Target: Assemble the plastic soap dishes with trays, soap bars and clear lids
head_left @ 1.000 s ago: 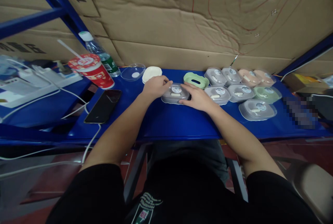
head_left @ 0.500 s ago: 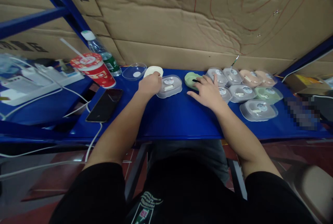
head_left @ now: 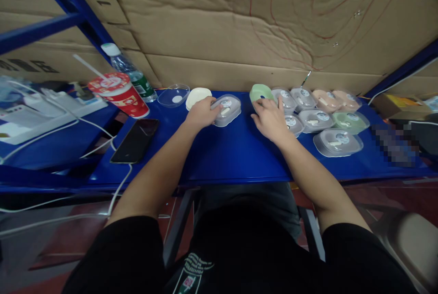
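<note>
My left hand [head_left: 203, 113] has its fingers on the left end of a clear-lidded grey box [head_left: 228, 110], with the thumb against its lid. Behind that hand lies a cream dish [head_left: 199, 96]. My right hand [head_left: 271, 118] is spread at the near edge of a green dish [head_left: 260, 92], its fingertips touching or just over the rim. Right of it, several lidded boxes in grey, peach [head_left: 326, 100] and green [head_left: 351, 121] stand close together, with one grey box [head_left: 338, 142] nearest the front edge. A clear lid [head_left: 174, 95] lies left of the cream dish.
On the left of the blue table [head_left: 236, 162] are a phone [head_left: 135, 141], a red cup [head_left: 126, 98] with a straw and a water bottle [head_left: 137, 77]. White cables and a power strip [head_left: 54, 114] lie farther left. Cardboard [head_left: 212, 16] stands behind.
My left hand has moved from the cream dish onto the grey box, which is now turned slightly. The green dish has shifted right and is turned, with my right hand at its near side.
</note>
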The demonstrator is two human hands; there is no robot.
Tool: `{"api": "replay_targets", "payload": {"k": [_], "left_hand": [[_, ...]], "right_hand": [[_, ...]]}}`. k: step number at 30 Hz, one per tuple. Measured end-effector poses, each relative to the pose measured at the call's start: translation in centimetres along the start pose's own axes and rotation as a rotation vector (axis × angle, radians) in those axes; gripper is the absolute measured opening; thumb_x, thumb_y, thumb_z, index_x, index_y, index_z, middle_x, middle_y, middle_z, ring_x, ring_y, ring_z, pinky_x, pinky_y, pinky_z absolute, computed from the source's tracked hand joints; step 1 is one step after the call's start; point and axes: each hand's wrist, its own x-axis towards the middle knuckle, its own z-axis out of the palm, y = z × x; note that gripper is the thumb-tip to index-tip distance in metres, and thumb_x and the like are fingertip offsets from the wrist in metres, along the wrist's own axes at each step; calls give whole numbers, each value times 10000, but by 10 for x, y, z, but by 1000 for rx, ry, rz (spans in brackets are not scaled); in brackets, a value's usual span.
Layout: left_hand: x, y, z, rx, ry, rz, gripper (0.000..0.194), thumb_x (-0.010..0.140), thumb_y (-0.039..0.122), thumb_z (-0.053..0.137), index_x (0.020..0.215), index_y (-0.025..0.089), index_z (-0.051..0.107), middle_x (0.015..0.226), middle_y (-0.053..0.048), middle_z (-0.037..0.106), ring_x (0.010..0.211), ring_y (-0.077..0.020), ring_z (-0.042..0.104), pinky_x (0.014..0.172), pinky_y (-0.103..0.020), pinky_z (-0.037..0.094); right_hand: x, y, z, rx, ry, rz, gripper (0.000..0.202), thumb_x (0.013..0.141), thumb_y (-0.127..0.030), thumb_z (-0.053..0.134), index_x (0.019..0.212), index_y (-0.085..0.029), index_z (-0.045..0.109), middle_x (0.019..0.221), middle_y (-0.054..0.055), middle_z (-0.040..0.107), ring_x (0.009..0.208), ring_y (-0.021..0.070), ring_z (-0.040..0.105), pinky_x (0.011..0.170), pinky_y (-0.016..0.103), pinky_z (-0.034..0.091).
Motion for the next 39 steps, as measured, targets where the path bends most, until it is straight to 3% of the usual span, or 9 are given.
{"api": "replay_targets", "payload": {"k": [5,8,11,14,16,20,25,33,39], "left_hand": [[1,8,26,-388,-228,72,610,1044,409,647,1599,219,478,1424,-168,697,933,-220,793,697,-291,605],[0,10,34,-430,-269,127,646,1041,404,654,1628,246,436,1525,-168,628,1028,-229,788,730,-285,623],[-1,6,27,-164,-59,187,585,1042,410,631,1576,200,514,1511,-166,636,1153,-269,746,927,-367,624],[-1,-2,9,206,201,170,488,1040,456,601,1460,209,636,1555,-142,599,1360,-338,628,1154,-466,515],[-1,-6,-2,360,232,81,525,1037,516,576,1449,200,648,1565,-168,575,1386,-384,602,1167,-517,494],[2,-12,-12,527,88,-28,621,1031,596,523,1423,134,661,1488,-247,601,1313,-449,640,1081,-574,527],[4,-11,-6,565,-6,24,561,984,622,590,1308,183,720,1351,-219,707,1245,-417,686,1010,-499,547],[-2,-2,-5,588,-158,109,539,880,649,711,1239,249,752,1316,-127,764,1233,-363,692,948,-404,541],[-15,8,-6,621,-255,164,530,890,590,745,1318,279,767,1367,-109,754,1260,-366,687,985,-410,523]], "right_hand": [[0,-3,-2,-59,47,21,536,1008,-205,505,1537,-149,574,1538,208,596,1448,431,503,1297,771,142],[0,-1,3,-102,25,29,517,1007,-187,501,1514,-149,591,1506,210,630,1399,421,543,1278,776,157],[0,2,7,-130,3,49,510,1001,-176,502,1498,-127,604,1492,212,643,1352,417,578,1272,772,164],[0,4,7,-140,15,51,528,995,-150,480,1508,-119,598,1506,215,634,1325,416,601,1266,761,186],[0,4,5,-124,29,24,554,989,-111,445,1523,-132,588,1518,206,628,1319,392,616,1267,712,241],[0,-1,3,-47,25,-125,588,982,-63,421,1534,-171,593,1519,154,643,1375,333,601,1268,599,322],[-3,-11,12,-45,5,-261,580,985,-47,450,1496,-235,652,1493,106,676,1348,321,611,1300,628,262],[2,-14,25,-103,0,-196,456,1039,-185,530,1466,-242,677,1511,123,660,1423,369,531,1291,749,181],[10,-22,26,-197,-23,-84,524,1013,-207,583,1535,-186,612,1572,162,610,1443,414,493,1284,777,113]]}}
